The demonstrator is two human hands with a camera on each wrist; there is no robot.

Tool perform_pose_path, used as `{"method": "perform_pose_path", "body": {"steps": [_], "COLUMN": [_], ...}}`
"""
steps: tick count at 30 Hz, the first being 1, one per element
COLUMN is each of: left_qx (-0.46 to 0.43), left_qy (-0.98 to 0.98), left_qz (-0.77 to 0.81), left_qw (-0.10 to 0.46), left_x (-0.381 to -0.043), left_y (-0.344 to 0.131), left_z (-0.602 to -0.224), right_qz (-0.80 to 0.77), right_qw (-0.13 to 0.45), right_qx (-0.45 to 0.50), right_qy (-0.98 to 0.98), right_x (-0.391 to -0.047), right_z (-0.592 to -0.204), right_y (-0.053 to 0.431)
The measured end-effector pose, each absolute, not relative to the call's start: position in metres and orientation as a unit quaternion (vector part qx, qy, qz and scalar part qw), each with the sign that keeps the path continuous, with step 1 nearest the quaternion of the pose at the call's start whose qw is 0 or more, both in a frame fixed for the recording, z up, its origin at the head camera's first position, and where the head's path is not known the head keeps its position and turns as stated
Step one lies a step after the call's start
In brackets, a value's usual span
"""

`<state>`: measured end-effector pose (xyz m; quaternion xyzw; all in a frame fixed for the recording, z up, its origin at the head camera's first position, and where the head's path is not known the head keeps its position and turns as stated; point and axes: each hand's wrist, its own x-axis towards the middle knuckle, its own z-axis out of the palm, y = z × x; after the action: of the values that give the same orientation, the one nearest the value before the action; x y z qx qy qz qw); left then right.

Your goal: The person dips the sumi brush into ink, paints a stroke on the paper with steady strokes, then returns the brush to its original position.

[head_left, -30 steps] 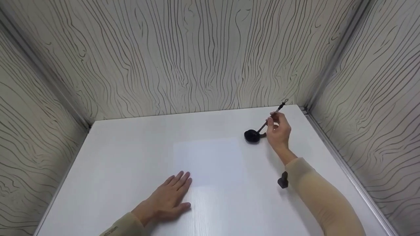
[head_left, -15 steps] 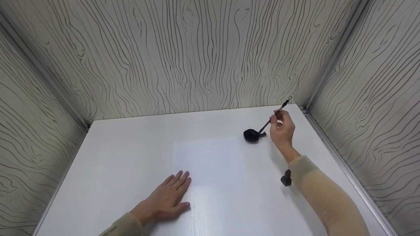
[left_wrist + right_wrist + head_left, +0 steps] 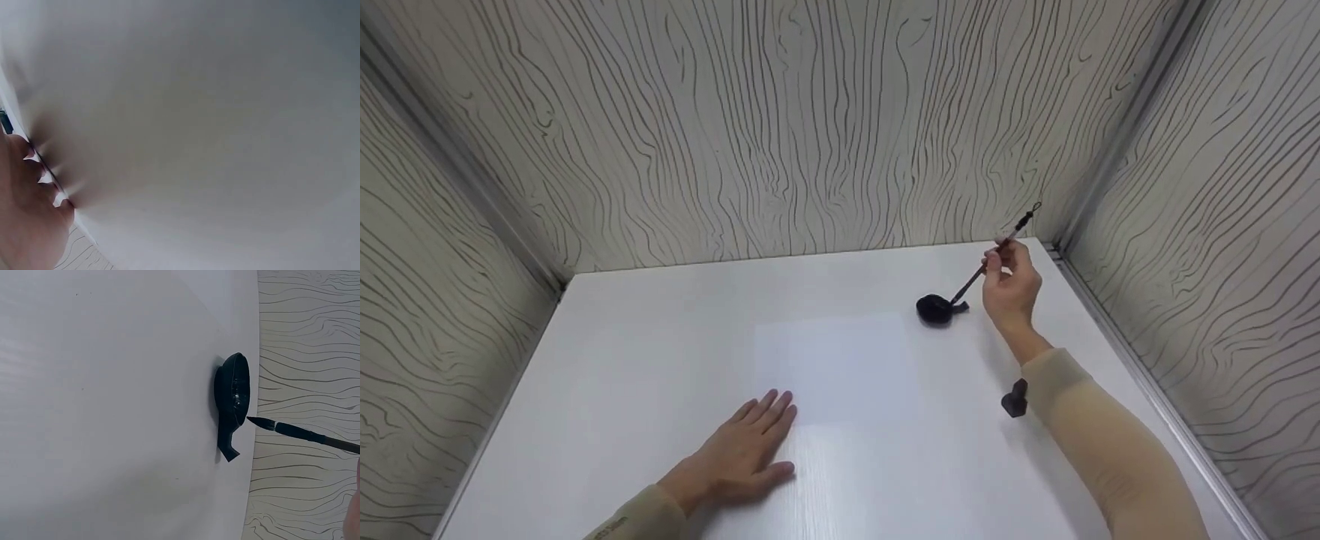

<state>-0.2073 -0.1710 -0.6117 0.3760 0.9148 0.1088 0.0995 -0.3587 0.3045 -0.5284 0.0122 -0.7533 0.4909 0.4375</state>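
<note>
My right hand (image 3: 1011, 289) pinches a calligraphy brush (image 3: 970, 282) partway up its shaft, the looped end pointing up and to the back right. Its dark pointed bristles (image 3: 260, 422) are right at the rim of a black ink dish (image 3: 225, 394) in the right wrist view, near the dish's short handle. From the head view, that dish stands just past the upper right corner of a white paper sheet (image 3: 840, 367). My left hand (image 3: 742, 457) lies palm down with straight fingers, fingertips over the sheet's lower left corner and thumb spread.
A white table (image 3: 645, 360) bears everything, with wood-grain patterned panels (image 3: 810, 135) rising behind and at both sides. Metal rails (image 3: 1155, 390) run along the side edges. Beside the right sleeve (image 3: 1110, 450) sits a small black device (image 3: 1015, 401).
My right hand has moved up and to the right with the brush, so more of the shaft shows above the dish. The left hand and the paper have stayed put.
</note>
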Motion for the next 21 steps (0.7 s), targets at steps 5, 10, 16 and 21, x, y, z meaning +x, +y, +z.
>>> {"method": "perform_pose_path", "body": {"steps": [5, 10, 16, 21], "left_qx": [0.377, 0.376, 0.374, 0.374], "left_qy": [0.915, 0.916, 0.916, 0.917], "left_qz": [0.108, 0.104, 0.107, 0.102], "left_qw": [0.097, 0.096, 0.098, 0.096], "left_x": [-0.208, -0.208, -0.209, -0.209], "left_y": [-0.171, -0.17, -0.17, -0.17], "left_z": [-0.612, -0.612, -0.611, -0.611], "right_qz": [0.525, 0.54, 0.533, 0.527], "right_qw": [0.412, 0.4, 0.397, 0.399], "right_qx": [-0.021, -0.037, -0.051, -0.045], "right_qy": [-0.745, -0.74, -0.745, -0.749], "right_x": [-0.362, -0.36, -0.36, -0.361], "right_z": [-0.539, -0.542, -0.544, -0.543], "right_y": [0.311, 0.313, 0.317, 0.32]}}
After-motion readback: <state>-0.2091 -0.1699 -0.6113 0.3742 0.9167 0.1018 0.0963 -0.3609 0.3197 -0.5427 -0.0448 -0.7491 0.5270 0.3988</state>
